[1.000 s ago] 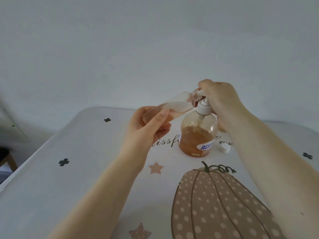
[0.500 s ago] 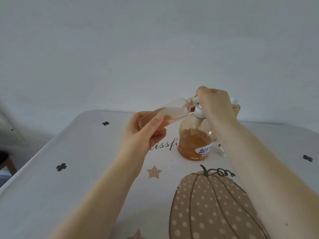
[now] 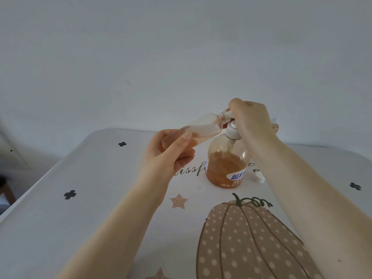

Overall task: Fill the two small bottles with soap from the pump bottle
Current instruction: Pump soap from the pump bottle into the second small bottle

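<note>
While the left hand (image 3: 165, 156) grips the tilted small bottle (image 3: 193, 130) at frame centre, its mouth at the nozzle, the right hand (image 3: 251, 119) curls over the pump bottle (image 3: 227, 164); a slipped mouth would probably spill soap onto the table (image 3: 60, 228).

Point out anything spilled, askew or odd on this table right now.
No spill shows. The small bottle is tilted steeply, by design: the left hand holds its mouth to the pump bottle nozzle under the right hand. A loose white cap lies on the table.
</note>
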